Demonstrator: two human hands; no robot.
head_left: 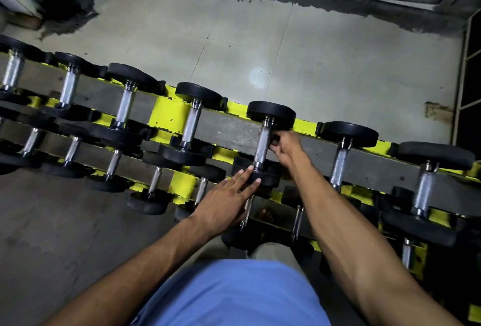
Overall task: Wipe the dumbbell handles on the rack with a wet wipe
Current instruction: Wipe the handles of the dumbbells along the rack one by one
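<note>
The left grip (226,203) lies spread flat on the near black head (270,178) of a dumbbell on the yellow rack's (169,114) top tier — just beyond, the right grip (286,148) curls against its knurled handle (262,143), though whether it pinches anything cannot be told.

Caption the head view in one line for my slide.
Left hand rests flat on the near head of a top-row dumbbell while the right hand touches its handle on the yellow rack.
</note>
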